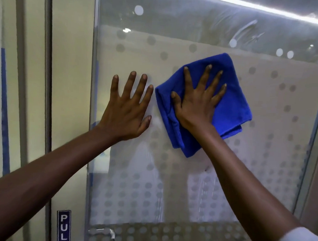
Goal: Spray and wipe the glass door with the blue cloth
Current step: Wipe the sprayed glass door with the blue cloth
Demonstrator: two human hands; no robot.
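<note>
Right hand [197, 105] flat, fingers splayed, no closed grip, pressing folded blue cloth [228, 98] against glass door [263, 125] mid-pane for even wiping pressure. Left hand [127, 110] open, empty, palm on glass near left edge, likely steadying door.

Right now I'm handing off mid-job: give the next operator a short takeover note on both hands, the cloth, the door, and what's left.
Left hand: open, flat on the glass door, holding nothing.
Right hand: spread flat, pressing the folded blue cloth against the glass at mid height.
No spray bottle in view.
Done: cannot tell how much is wiped; smears show near the top.
Left: keep wiping, including the upper smears and the dotted lower panel.
</note>
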